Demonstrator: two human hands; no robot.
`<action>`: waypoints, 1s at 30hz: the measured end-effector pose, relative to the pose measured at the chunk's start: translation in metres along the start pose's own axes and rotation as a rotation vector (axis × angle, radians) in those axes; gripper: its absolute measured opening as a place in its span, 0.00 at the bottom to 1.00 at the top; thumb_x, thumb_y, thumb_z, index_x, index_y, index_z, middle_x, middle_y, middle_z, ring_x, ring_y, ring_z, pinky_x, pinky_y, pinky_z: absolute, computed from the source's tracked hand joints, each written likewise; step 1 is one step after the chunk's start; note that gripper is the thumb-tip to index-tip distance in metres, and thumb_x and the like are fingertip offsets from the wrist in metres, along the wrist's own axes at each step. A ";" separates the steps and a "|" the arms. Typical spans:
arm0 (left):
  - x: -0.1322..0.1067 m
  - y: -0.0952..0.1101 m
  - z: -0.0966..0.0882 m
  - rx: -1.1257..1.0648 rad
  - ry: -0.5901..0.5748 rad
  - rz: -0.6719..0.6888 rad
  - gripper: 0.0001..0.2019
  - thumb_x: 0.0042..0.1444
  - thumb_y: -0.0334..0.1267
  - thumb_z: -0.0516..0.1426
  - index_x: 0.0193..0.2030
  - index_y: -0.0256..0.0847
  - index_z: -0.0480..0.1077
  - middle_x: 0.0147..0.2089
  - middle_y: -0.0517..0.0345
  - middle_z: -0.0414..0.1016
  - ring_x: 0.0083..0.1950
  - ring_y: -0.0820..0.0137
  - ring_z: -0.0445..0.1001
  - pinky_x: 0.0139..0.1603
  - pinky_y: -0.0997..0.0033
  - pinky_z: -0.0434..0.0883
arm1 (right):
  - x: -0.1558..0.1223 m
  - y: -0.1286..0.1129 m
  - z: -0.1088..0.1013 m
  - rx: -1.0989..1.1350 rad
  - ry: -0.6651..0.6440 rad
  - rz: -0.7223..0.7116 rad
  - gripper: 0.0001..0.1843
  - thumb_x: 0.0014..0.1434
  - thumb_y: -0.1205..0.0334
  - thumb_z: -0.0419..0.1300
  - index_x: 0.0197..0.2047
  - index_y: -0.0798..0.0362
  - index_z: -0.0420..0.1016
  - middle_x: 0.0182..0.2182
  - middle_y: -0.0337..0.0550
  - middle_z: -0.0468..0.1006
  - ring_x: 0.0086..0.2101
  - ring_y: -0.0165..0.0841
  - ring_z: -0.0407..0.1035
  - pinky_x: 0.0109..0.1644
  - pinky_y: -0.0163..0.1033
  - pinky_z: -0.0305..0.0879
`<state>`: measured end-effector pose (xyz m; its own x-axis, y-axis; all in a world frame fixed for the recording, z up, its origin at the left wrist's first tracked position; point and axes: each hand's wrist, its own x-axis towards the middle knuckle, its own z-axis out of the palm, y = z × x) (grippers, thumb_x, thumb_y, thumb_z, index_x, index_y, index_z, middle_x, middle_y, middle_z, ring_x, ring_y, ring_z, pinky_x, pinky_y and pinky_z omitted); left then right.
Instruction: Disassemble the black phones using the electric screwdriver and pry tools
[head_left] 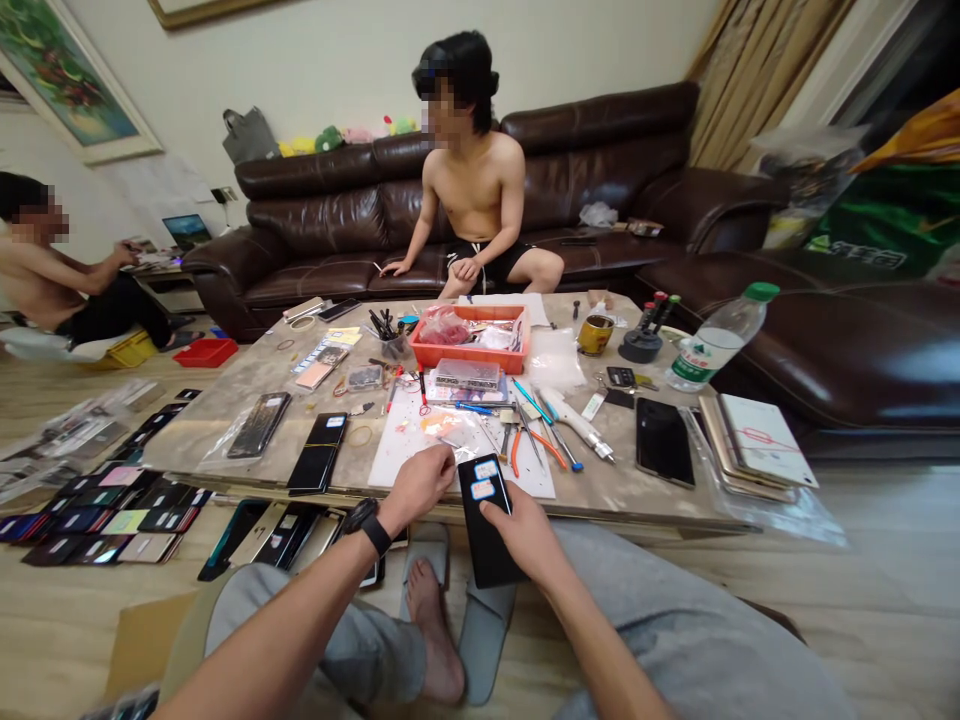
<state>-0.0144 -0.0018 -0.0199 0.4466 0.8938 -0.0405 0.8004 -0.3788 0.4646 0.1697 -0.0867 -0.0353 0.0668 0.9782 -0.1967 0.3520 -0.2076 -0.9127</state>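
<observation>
My right hand [529,530] grips a black smartphone [482,535] by its lower right side, thumb on top. Small blue-edged stickers are stuck near the upper end of its screen face. The phone is tilted over the front edge of the table. My left hand [420,490], with a dark watch on the wrist, is just left of the phone with its fingers curled together. Whatever it may hold is hidden. Beyond both hands lies a white work mat [391,445] with orange-handled pliers [516,452], a blue-tipped screwdriver [566,455] and small parts.
A red-orange bin [429,352], a water bottle [709,350], a black phone [664,440] and stacked devices [765,440] share the table [225,405]. Many phones [120,500] lie on the floor at left. One person [472,190] sits on the sofa, another [52,270] at far left.
</observation>
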 end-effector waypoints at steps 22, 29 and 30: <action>-0.011 0.017 -0.010 -0.118 0.041 0.129 0.05 0.64 0.33 0.50 0.37 0.42 0.65 0.42 0.56 0.66 0.39 0.68 0.67 0.42 0.68 0.66 | -0.002 0.002 0.025 0.053 -0.018 -0.021 0.19 0.56 0.59 0.58 0.50 0.55 0.76 0.44 0.50 0.83 0.45 0.44 0.75 0.51 0.43 0.66; -0.017 0.023 -0.013 -0.068 -0.025 0.176 0.04 0.65 0.36 0.49 0.39 0.44 0.65 0.45 0.55 0.68 0.41 0.67 0.70 0.43 0.69 0.68 | 0.003 0.001 0.016 0.172 -0.032 -0.070 0.23 0.54 0.59 0.58 0.53 0.54 0.76 0.50 0.49 0.82 0.52 0.45 0.73 0.59 0.46 0.63; -0.017 0.024 -0.013 -0.049 -0.026 0.182 0.04 0.64 0.35 0.50 0.39 0.44 0.64 0.45 0.55 0.69 0.41 0.68 0.71 0.42 0.70 0.68 | 0.003 0.000 0.014 0.189 -0.030 -0.085 0.24 0.54 0.59 0.57 0.54 0.54 0.76 0.51 0.48 0.81 0.53 0.45 0.73 0.61 0.47 0.63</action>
<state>-0.0075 -0.0235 0.0033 0.5933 0.8046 0.0257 0.6850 -0.5213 0.5090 0.1566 -0.0836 -0.0414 0.0151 0.9921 -0.1244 0.1733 -0.1251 -0.9769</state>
